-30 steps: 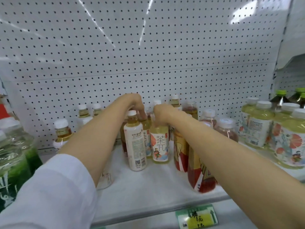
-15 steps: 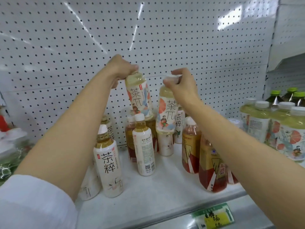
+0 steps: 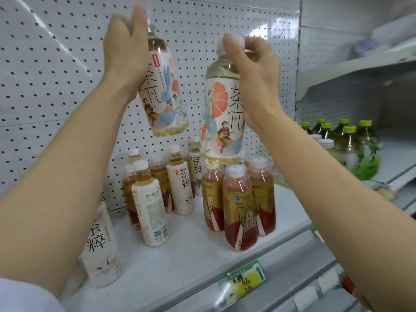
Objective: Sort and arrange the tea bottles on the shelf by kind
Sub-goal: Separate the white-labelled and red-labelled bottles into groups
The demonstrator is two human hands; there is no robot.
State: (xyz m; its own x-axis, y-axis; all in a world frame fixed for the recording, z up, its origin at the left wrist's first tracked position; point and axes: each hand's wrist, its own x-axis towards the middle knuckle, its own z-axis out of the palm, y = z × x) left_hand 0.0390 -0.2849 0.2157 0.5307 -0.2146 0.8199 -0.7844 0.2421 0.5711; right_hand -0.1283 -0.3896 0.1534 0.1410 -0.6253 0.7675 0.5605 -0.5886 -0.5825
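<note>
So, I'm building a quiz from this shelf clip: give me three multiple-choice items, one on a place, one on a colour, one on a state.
1. Where are the green-capped bottles?
A. Right of the person's arms
B. On the floor
C. Behind the left arm

2. What colour is the cap of the front red tea bottle?
A. Green
B. White
C. Black

3. What state is the fruit-label bottle under the right hand in?
A. Lying flat
B. Standing on the shelf
C. Held in the air

A: they stand on the neighbouring shelf at right.
B: its cap is white.
C: fingers grip its top, clear of the shelf.
</note>
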